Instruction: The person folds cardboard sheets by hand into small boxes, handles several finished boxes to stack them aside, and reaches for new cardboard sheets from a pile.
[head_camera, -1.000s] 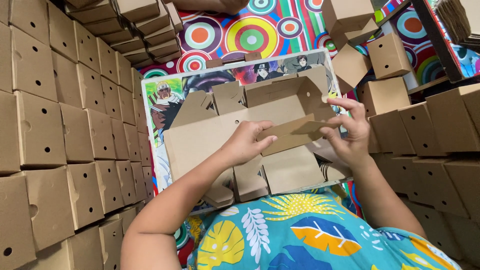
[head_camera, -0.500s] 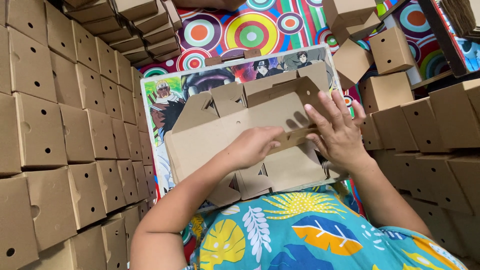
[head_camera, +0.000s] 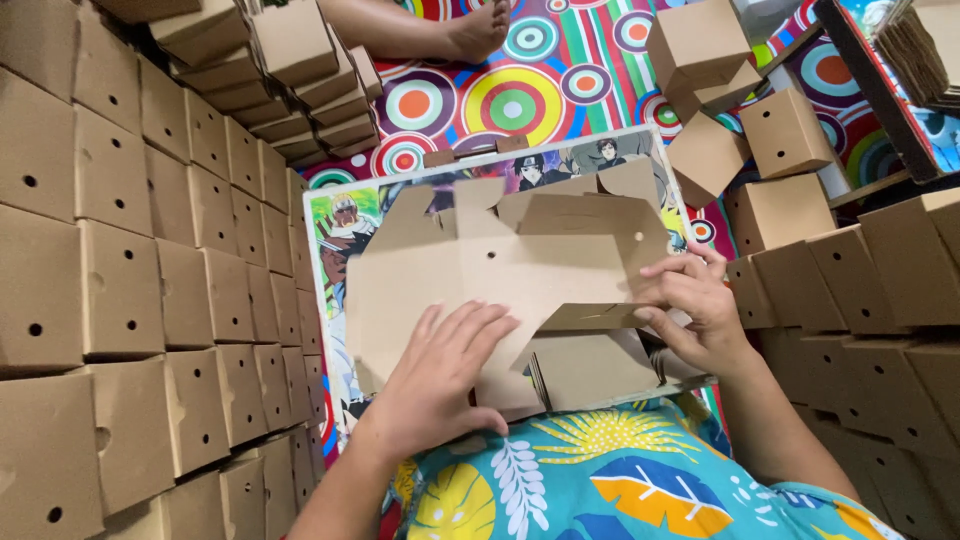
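Note:
A flat, die-cut brown cardboard box blank (head_camera: 500, 270) lies on a picture board (head_camera: 335, 225) across my lap. My left hand (head_camera: 445, 375) presses flat on the blank's near part, fingers spread. My right hand (head_camera: 695, 310) pinches a folded flap at the blank's right edge. Under the blank lies a stack of more flat cardboard blanks (head_camera: 590, 365), partly hidden.
Rows of stacked folded brown boxes (head_camera: 130, 300) wall in the left side, more boxes (head_camera: 860, 290) stand at the right, and loose ones (head_camera: 720, 90) lie at the back right. Another person's bare foot (head_camera: 470, 30) rests on the colourful circle-patterned mat (head_camera: 510, 95).
The half-raised box blank has been pushed down flat on the board. My left hand moved nearer and spread flat on it; my right hand shifted to the right-hand flap.

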